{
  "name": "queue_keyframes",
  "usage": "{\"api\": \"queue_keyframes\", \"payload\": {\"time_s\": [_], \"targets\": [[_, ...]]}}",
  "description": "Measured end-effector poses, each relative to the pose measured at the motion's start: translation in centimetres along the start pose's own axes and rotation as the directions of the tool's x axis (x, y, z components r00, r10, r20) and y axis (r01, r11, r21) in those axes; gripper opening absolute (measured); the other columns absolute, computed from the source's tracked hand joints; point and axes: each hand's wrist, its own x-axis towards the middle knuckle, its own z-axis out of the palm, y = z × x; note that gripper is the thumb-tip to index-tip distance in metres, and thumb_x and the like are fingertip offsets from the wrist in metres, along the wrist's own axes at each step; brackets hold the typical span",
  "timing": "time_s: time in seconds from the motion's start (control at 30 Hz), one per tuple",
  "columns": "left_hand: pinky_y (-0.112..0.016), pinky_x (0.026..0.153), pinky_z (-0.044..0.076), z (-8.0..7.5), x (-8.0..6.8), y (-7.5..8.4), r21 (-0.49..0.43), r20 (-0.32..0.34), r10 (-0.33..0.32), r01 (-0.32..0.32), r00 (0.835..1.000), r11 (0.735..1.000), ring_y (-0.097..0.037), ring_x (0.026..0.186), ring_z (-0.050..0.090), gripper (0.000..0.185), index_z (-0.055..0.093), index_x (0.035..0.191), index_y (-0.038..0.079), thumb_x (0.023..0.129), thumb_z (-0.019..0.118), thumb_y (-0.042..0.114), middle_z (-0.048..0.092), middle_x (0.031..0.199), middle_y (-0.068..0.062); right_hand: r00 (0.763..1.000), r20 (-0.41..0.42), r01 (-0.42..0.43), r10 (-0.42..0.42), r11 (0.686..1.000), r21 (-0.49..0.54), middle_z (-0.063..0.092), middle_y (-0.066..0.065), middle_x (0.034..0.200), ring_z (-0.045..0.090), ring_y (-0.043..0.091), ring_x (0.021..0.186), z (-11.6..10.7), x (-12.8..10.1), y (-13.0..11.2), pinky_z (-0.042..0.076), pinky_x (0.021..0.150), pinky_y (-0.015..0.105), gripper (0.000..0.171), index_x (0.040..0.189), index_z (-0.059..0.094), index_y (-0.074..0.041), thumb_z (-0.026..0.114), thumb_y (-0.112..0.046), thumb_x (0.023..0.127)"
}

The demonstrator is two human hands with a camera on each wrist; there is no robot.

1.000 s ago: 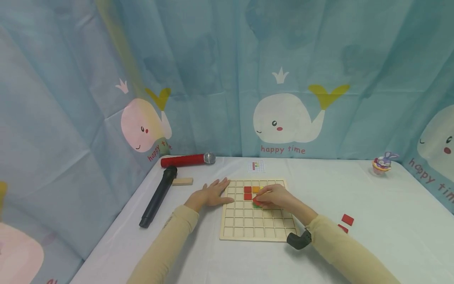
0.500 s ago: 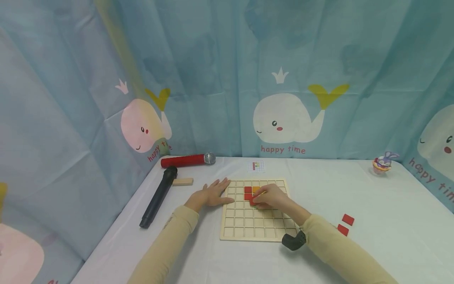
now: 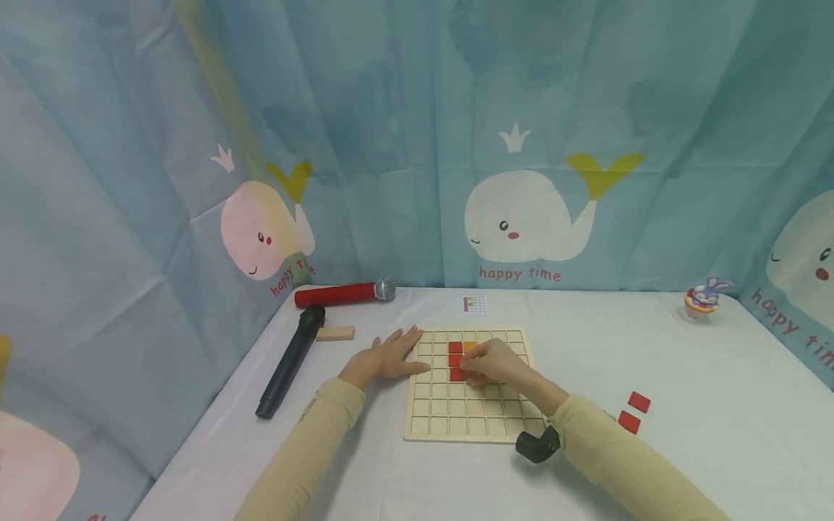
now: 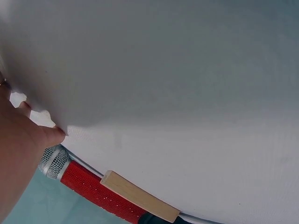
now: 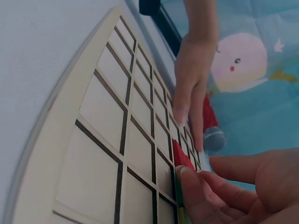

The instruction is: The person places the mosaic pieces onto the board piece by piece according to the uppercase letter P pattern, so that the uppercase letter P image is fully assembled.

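A pale wooden grid board lies on the white table. My left hand rests on its left edge with fingers spread. On the grid, red square tiles stand in a column, the lowest red tile flat in its cell, and an orange tile sits beside the top one. My right hand is over the board, its fingertips beside the lower red tiles. In the right wrist view, thumb and index finger are apart near the red tiles; a green tile shows under the thumb. The right hand hides other cells.
Two loose red tiles, a farther tile and a nearer tile, lie right of the board. A printed grid card lies behind it. To the left are a red microphone, a black microphone and a wooden block. A bunny figurine stands back right.
My right hand has moved slightly left and set the red tile it pinched into the cell below the other two red ones, letting it go. My left hand has stayed still.
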Motion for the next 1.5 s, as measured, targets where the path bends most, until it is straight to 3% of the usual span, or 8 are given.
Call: {"api": "queue_keyframes", "payload": {"time_s": [0.3, 0.47, 0.77, 0.87, 1.07, 1.2, 1.3, 1.5], "targets": [[-0.058, 0.110, 0.007, 0.1, 0.0, 0.0, 0.018, 0.010, -0.003, 0.003, 1.000, 1.000, -0.026, 0.144, 0.007, 0.086, 0.016, 0.154, 0.019, 0.089, 0.049, 0.064, 0.011, 0.159, -0.002, 1.000, 0.011, 0.021, -0.021, 0.999, 0.043, 0.069, 0.009, 0.081, 0.066, 0.018, 0.067, -0.1, -0.2, -0.1, 0.056, 0.062, 0.028, 0.020, 0.104, 0.068, 0.006, 0.065, -0.008, 0.090], [-0.058, 0.110, 0.008, 0.2, 0.0, 0.0, 0.016, 0.011, -0.005, 0.005, 1.000, 1.000, -0.027, 0.144, 0.008, 0.087, 0.016, 0.154, 0.018, 0.089, 0.049, 0.064, 0.011, 0.159, -0.002, 0.996, 0.058, 0.062, -0.064, 0.997, 0.043, 0.070, 0.008, 0.084, 0.066, 0.018, 0.070, -0.6, -0.2, 0.4, 0.056, 0.064, 0.030, 0.022, 0.105, 0.068, 0.004, 0.064, -0.011, 0.091], [-0.059, 0.110, 0.007, 0.0, 0.1, 0.1, 0.013, 0.013, -0.011, 0.011, 1.000, 1.000, -0.027, 0.144, 0.007, 0.087, 0.016, 0.154, 0.017, 0.089, 0.049, 0.063, 0.011, 0.159, -0.002, 0.951, 0.244, 0.178, -0.188, 0.982, 0.063, 0.066, 0.010, 0.109, 0.067, 0.024, 0.091, -3.8, -0.6, 2.0, 0.054, 0.080, 0.038, 0.038, 0.121, 0.061, 0.000, 0.063, -0.026, 0.093], [-0.058, 0.110, 0.007, -0.1, 0.1, 0.0, 0.015, 0.013, -0.010, 0.010, 1.000, 1.000, -0.026, 0.144, 0.006, 0.087, 0.015, 0.154, 0.018, 0.089, 0.049, 0.063, 0.010, 0.159, -0.002, 0.943, 0.267, 0.193, -0.200, 0.980, 0.052, 0.065, 0.010, 0.113, 0.066, 0.024, 0.096, -4.8, -1.0, 2.4, 0.051, 0.085, 0.038, 0.041, 0.124, 0.059, -0.001, 0.062, -0.029, 0.093], [-0.059, 0.110, 0.007, -0.1, 0.1, 0.0, 0.015, 0.013, -0.004, 0.004, 1.000, 1.000, -0.027, 0.144, 0.007, 0.087, 0.015, 0.154, 0.017, 0.089, 0.050, 0.063, 0.010, 0.159, -0.003, 0.949, 0.240, 0.202, -0.205, 0.979, 0.036, 0.058, 0.013, 0.126, 0.063, 0.024, 0.100, -6.6, -2.2, 3.2, 0.047, 0.091, 0.044, 0.042, 0.125, 0.059, -0.003, 0.063, -0.029, 0.092], [-0.058, 0.110, 0.007, -0.1, 0.1, -0.1, 0.020, 0.010, -0.008, 0.008, 1.000, 1.000, -0.026, 0.144, 0.007, 0.088, 0.015, 0.154, 0.018, 0.088, 0.049, 0.064, 0.011, 0.159, -0.002, 0.953, 0.197, 0.240, -0.232, 0.971, -0.019, 0.060, 0.009, 0.123, 0.058, 0.022, 0.107, -7.5, -3.0, 3.7, 0.042, 0.096, 0.049, 0.044, 0.126, 0.060, -0.005, 0.065, -0.031, 0.090], [-0.058, 0.110, 0.007, 0.0, 0.1, -0.1, 0.019, 0.008, -0.007, 0.007, 1.000, 1.000, -0.026, 0.144, 0.007, 0.088, 0.015, 0.154, 0.017, 0.088, 0.049, 0.065, 0.011, 0.159, -0.002, 0.947, 0.173, 0.283, -0.269, 0.957, -0.060, 0.063, 0.005, 0.117, 0.057, 0.021, 0.109, -8.3, -3.5, 4.1, 0.043, 0.095, 0.045, 0.041, 0.125, 0.061, -0.006, 0.067, -0.028, 0.090], [-0.058, 0.110, 0.007, -0.1, 0.1, 0.0, 0.018, 0.014, -0.003, 0.002, 1.000, 1.000, -0.026, 0.144, 0.006, 0.087, 0.015, 0.155, 0.018, 0.089, 0.049, 0.064, 0.010, 0.159, -0.001, 0.935, 0.142, 0.341, -0.325, 0.934, -0.103, 0.064, 0.010, 0.116, 0.059, 0.026, 0.107, -9.8, -4.9, 5.0, 0.048, 0.087, 0.034, 0.038, 0.124, 0.060, -0.001, 0.067, -0.013, 0.089]]}}
